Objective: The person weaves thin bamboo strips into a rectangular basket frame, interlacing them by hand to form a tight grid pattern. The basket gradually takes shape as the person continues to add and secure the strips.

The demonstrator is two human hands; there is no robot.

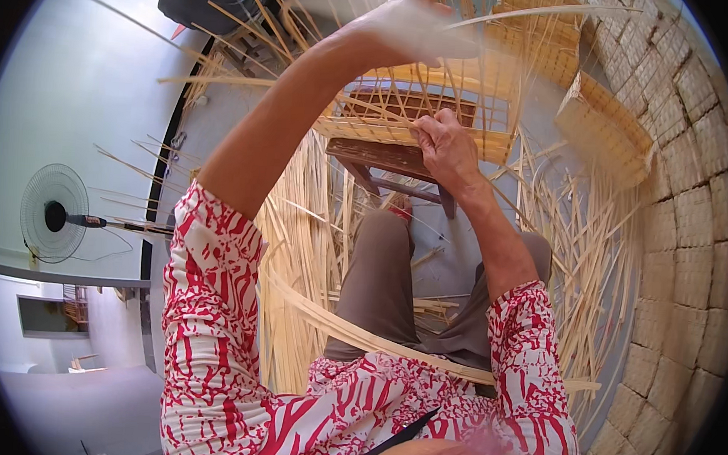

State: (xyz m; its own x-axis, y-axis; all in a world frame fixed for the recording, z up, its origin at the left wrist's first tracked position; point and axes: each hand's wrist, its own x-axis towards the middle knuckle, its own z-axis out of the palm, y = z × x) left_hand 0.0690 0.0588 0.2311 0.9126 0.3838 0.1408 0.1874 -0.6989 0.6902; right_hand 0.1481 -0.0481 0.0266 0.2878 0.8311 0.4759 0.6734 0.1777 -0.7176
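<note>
A half-woven basket (494, 145) of pale, bamboo-like strips rests on a low wooden stool (377, 153) before my knees. Its long loose strips stick up and out on the left and at the top. My right hand (448, 149) is closed on the near edge of the weave, thumb and fingers pinching the strips. My left hand (413, 32), arm stretched far forward, hovers over the far side of the basket. Motion smears it into a pale blur, so its fingers and anything in them cannot be made out. A few strips (374, 336) lie across my lap.
Loose strips (292, 306) cover the floor on both sides of my legs. Stacked woven baskets (678, 272) form a wall on the right, with a single woven piece (607, 130) nearer. At left stands a fan (55, 213). Another person (203, 1) sits at the far left.
</note>
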